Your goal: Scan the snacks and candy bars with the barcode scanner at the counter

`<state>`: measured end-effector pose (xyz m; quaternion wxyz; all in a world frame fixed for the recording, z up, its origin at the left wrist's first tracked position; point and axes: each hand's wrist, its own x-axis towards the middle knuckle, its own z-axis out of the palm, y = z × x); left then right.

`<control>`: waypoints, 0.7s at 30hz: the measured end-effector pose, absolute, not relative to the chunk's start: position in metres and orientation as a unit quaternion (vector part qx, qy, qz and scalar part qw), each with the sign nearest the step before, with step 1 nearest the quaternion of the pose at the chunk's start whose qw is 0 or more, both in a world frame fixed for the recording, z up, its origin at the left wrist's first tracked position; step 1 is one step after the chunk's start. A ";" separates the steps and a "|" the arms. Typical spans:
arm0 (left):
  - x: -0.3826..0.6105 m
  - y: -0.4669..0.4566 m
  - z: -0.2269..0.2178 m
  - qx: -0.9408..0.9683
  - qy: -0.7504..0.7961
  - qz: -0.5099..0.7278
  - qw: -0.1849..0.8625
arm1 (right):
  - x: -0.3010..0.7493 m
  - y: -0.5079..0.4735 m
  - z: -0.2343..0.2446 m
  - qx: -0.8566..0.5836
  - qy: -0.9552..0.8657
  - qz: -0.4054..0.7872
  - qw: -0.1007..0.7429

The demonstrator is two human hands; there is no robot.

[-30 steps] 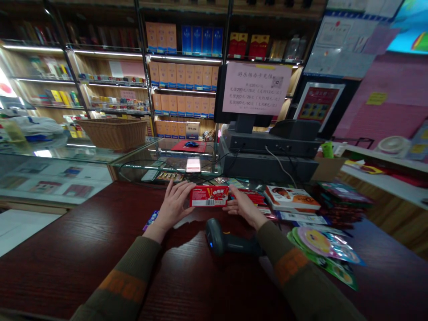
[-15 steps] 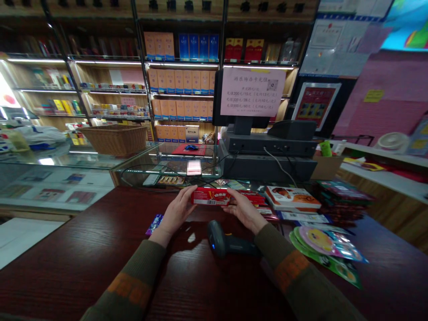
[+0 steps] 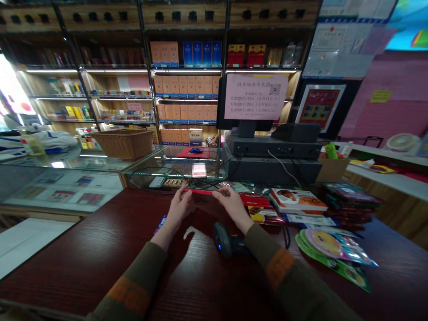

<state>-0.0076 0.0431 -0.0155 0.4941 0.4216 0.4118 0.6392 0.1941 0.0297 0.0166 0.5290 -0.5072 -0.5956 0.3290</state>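
Observation:
Both my hands hold a flat red snack box point(image 3: 199, 191) by its ends, tilted so that mostly its thin edge shows. My left hand point(image 3: 180, 207) grips the left end and my right hand point(image 3: 232, 208) grips the right end. The box's face is hidden from this angle. Just below my right hand, a black handheld barcode scanner point(image 3: 223, 240) lies on the dark wooden counter point(image 3: 100, 240), with its blue light lit. A few red snack packets point(image 3: 254, 200) lie just beyond my right hand.
A boxed food product point(image 3: 297, 200) and stacked packets point(image 3: 351, 205) sit to the right, with round foil packets point(image 3: 334, 254) nearer. Ahead stand a glass display case point(image 3: 174, 171), a wicker basket point(image 3: 123, 144), a black cash register point(image 3: 272, 156) and stocked shelves point(image 3: 183, 89).
The red box has tilted from showing its barcode face to showing its thin edge. My hands have moved slightly apart and up the counter. The view has shifted slightly.

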 end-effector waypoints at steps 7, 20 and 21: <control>-0.036 0.034 0.009 0.278 0.415 0.703 0.506 | 0.156 0.004 0.038 -0.516 -0.700 0.234 0.435; -0.109 0.012 0.007 0.245 0.431 0.721 0.483 | 0.072 0.000 -0.001 -0.498 -0.672 0.255 0.485; -0.113 0.012 0.003 0.243 0.434 0.720 0.484 | 0.066 0.002 -0.005 -0.503 -0.666 0.262 0.485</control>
